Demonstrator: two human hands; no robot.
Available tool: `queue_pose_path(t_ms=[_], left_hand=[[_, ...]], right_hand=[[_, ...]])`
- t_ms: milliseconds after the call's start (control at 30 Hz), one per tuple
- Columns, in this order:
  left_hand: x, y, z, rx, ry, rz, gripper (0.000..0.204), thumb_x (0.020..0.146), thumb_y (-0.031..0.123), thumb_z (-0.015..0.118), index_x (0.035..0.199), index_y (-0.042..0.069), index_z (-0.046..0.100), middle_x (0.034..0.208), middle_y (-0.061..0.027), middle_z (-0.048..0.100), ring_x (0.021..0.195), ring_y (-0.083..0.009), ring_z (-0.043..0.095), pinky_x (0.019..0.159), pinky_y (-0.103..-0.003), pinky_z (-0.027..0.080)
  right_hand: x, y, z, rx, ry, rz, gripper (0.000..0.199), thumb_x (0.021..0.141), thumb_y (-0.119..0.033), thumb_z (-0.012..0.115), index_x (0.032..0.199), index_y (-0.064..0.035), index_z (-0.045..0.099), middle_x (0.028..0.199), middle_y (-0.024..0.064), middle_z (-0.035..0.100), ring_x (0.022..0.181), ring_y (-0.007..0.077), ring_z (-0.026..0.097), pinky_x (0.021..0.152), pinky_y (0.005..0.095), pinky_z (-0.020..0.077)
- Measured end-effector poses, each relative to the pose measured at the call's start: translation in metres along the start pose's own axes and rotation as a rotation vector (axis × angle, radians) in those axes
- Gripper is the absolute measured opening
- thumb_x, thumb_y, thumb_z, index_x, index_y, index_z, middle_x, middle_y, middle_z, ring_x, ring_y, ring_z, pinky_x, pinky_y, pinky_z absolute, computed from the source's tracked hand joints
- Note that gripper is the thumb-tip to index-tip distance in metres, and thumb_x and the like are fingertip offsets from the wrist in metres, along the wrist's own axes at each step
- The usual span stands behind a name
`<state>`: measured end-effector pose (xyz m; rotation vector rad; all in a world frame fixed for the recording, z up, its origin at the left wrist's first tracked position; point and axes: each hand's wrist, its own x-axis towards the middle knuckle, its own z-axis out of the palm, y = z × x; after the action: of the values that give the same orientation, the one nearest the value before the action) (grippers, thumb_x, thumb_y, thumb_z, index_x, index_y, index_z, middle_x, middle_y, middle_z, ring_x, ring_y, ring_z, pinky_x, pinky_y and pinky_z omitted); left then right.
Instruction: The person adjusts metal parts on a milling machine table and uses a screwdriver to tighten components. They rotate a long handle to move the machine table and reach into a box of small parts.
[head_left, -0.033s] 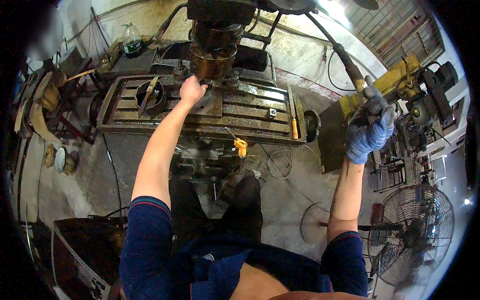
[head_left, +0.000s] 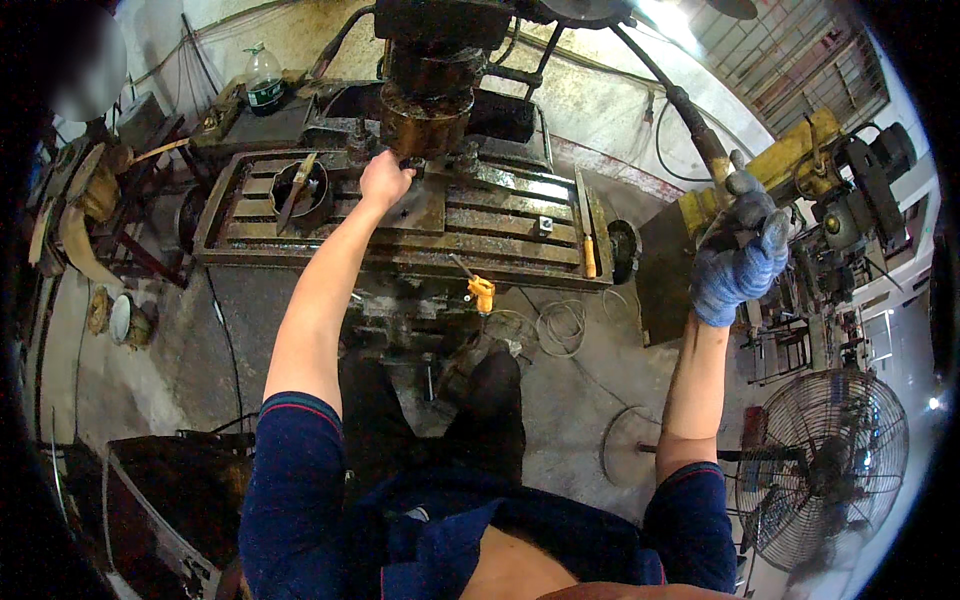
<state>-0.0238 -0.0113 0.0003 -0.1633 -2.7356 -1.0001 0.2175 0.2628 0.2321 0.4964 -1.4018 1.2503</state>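
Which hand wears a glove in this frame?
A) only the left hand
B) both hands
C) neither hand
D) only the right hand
D: the right hand is in a blue knit glove, closed around the long machine lever, while the left hand is bare, at the slotted machine table under the spindle.

Bottle (head_left: 263,78) behind slotted table (head_left: 500,235), fan (head_left: 835,470) perhaps floor-standing, right

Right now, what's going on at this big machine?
A person stands at a drill press. The bare left hand rests on a flat metal plate on the slotted table, right under the rusty drill head. The right hand, in a blue glove, grips the long feed lever off to the side. A knife lies in a round part on the table's left.
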Motion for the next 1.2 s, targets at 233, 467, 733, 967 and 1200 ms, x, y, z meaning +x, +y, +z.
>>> queue_pose_path(t_ms=[233, 467, 733, 967, 1200], left_hand=[[-0.002, 0.009, -0.006, 0.067, -0.015, -0.040, 0.036, 0.069, 0.027, 0.070, 0.089, -0.002, 0.062, 0.088, -0.0220, 0.062, 0.086, -0.0354, 0.060, 0.073, -0.043, 0.048], [0.001, -0.002, -0.005, 0.013, -0.091, -0.039, 0.039, 0.069, 0.027, 0.069, 0.094, -0.002, 0.060, 0.087, -0.0208, 0.063, 0.087, -0.0341, 0.060, 0.074, -0.043, 0.048], [-0.064, -0.012, -0.097, 0.050, -0.009, 0.269, 0.041, 0.075, 0.021, 0.063, 0.114, 0.013, 0.055, 0.080, -0.0104, 0.064, 0.079, -0.0312, 0.061, 0.067, -0.041, 0.048], [-0.115, -0.073, -0.158, 0.430, 0.264, 0.175, 0.048, 0.076, 0.024, 0.062, 0.120, 0.015, 0.049, 0.083, -0.0117, 0.059, 0.074, -0.0339, 0.059, 0.067, -0.043, 0.046], [-0.096, -0.120, -0.146, 0.450, 0.231, 0.303, 0.032, 0.083, 0.017, 0.052, 0.113, 0.006, 0.055, 0.071, -0.0154, 0.061, 0.065, -0.0310, 0.061, 0.062, -0.042, 0.047]], right_hand=[[0.013, -0.002, -0.007, -0.043, -0.115, -0.037, 0.031, 0.082, -0.026, 0.051, 0.066, 0.0004, 0.052, 0.074, 0.0144, 0.057, 0.079, 0.0275, 0.057, 0.093, 0.0487, 0.0357], [-0.008, 0.009, -0.008, 0.042, -0.110, -0.076, 0.032, 0.083, -0.028, 0.055, 0.069, 0.0004, 0.054, 0.078, 0.0163, 0.059, 0.083, 0.0260, 0.056, 0.093, 0.0552, 0.0353], [-0.010, 0.012, -0.021, 0.019, -0.063, 0.017, 0.033, 0.083, -0.029, 0.050, 0.074, 0.0017, 0.056, 0.088, 0.0196, 0.059, 0.092, 0.0309, 0.055, 0.094, 0.0516, 0.0337], [-0.003, 0.007, -0.013, 0.116, -0.050, 0.055, 0.029, 0.084, -0.027, 0.049, 0.072, -0.0010, 0.054, 0.083, 0.0162, 0.058, 0.090, 0.0304, 0.055, 0.096, 0.0506, 0.0327], [0.002, -0.003, -0.002, 0.031, 0.013, 0.036, 0.032, 0.082, -0.031, 0.053, 0.073, -0.0007, 0.057, 0.082, 0.0135, 0.063, 0.073, 0.0174, 0.054, 0.070, 0.0290, 0.0392]])
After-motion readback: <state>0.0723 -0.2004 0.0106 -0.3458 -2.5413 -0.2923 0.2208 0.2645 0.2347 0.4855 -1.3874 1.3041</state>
